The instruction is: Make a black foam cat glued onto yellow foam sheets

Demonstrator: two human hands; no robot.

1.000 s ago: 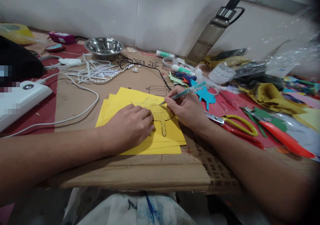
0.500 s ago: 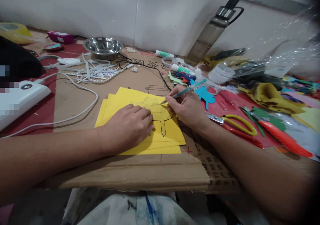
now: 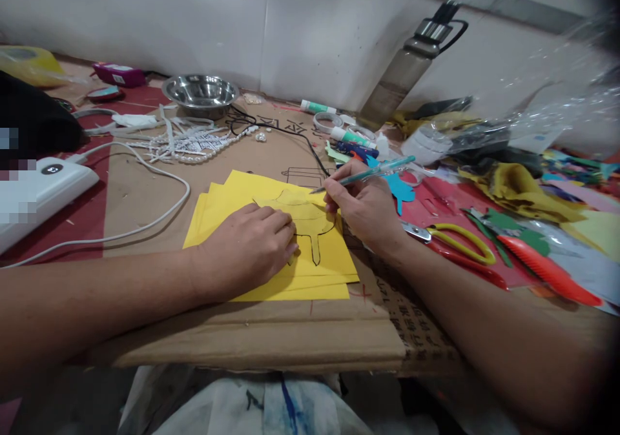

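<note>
Yellow paper (image 3: 339, 264) lies beneath the left hand (image 3: 254, 241), palm down and gripping nothing visible; the right hand (image 3: 368, 212), apart, over the paper's right edge, pinches a pen (image 3: 385, 167); its long axis slants leftward, down toward the paper (tip contact looks uncertain).

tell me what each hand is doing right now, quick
Left hand: open, laid palm down on the yellow paper, fingers loosely bent.
Right hand: closed, holding a teal pen, its tip over the paper.
</note>
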